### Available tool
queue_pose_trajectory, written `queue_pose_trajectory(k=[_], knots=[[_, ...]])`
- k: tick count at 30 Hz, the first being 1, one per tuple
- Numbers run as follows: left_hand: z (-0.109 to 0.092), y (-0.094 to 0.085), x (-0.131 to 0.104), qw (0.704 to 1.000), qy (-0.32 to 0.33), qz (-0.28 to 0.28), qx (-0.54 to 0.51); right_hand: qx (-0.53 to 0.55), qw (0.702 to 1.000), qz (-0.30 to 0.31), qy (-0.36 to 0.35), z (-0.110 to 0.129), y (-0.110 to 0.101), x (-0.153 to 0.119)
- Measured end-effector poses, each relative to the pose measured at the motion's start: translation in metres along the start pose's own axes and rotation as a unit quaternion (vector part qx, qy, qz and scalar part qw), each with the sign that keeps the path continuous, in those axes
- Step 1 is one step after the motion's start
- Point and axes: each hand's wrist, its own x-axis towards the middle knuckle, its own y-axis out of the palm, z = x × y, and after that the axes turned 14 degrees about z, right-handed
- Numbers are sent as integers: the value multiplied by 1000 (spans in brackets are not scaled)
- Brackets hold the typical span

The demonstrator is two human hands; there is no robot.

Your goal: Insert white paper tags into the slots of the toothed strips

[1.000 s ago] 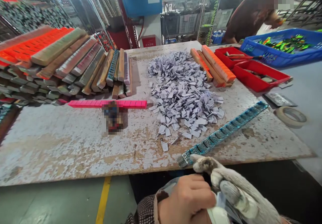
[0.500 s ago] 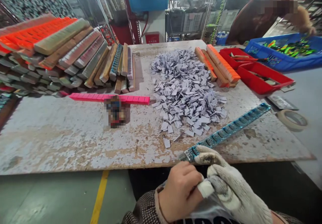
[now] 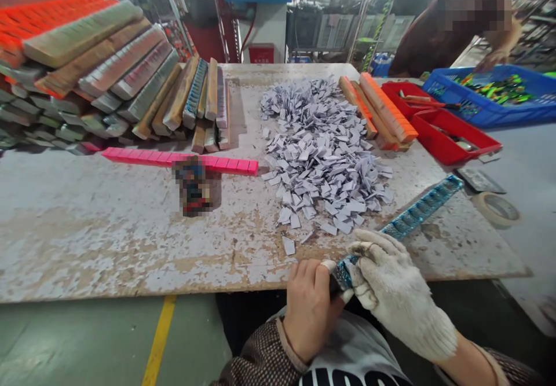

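Observation:
A long blue glittery bar (image 3: 423, 206), crossed by dark slots, slants over the table's front edge. My left hand (image 3: 309, 305) is bare, with white wraps on fingertips, and is closed around the bar's near end. In a white knitted glove, my right hand (image 3: 397, 293) bends its fingers over the bar just beside my left hand. The glove hides a stretch of the bar and what lies under its fingertips. Just beyond the hands is a heap of small white paper-like pieces (image 3: 321, 154), with a loose white piece (image 3: 288, 245) at its near side.
A pink slotted bar (image 3: 234, 165) lies left of the heap. Stacked bars (image 3: 99, 67) fill the back left; orange bars (image 3: 386, 108) lie behind the heap. Red trays (image 3: 456, 137), a tape roll (image 3: 495, 208) and a blue basket (image 3: 490, 117) are rightward. A person (image 3: 434, 44) reaches over the basket.
My hands, held together below the bar before, are now on its near end. The gloved hand has come up over the bar. The co-worker's hand has lowered toward the basket.

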Motion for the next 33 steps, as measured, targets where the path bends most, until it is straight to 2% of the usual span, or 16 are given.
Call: queue_pose_trajectory(k=[5,10,12,15,17,21,23,25,27,29,31,33], knots=[[4,3,2,1000,7,1,2,-32,999,35,19,6,-8,8],[4,4,3,1000,14,6,5,-9,997,75,5,5,-1,18],[4,2,2,1000,15,17,2,8,997,70,-7,1,4,15],[7,-9,1,999,30,44,-11,50,997,50,-29,-7,8,7],[12,-21,2,999,37,36,-7,88,995,37,-32,-12,8,1],[26,-46,21,995,-35,-5,93,151,988,10,-13,-21,1,-6],[32,-54,34,987,-69,26,143,161,987,-7,10,-24,-2,-8],[35,-58,44,984,-81,57,146,165,985,-31,33,-27,-2,-8],[34,-60,50,992,-80,65,68,167,983,-60,47,-29,-1,-7],[27,-63,50,989,-67,82,-104,165,982,-80,49,-27,1,-3],[16,-67,49,946,-47,123,-297,170,982,-75,43,-23,0,4],[5,-70,47,896,-38,158,-414,205,976,-62,31,-16,-4,11]])
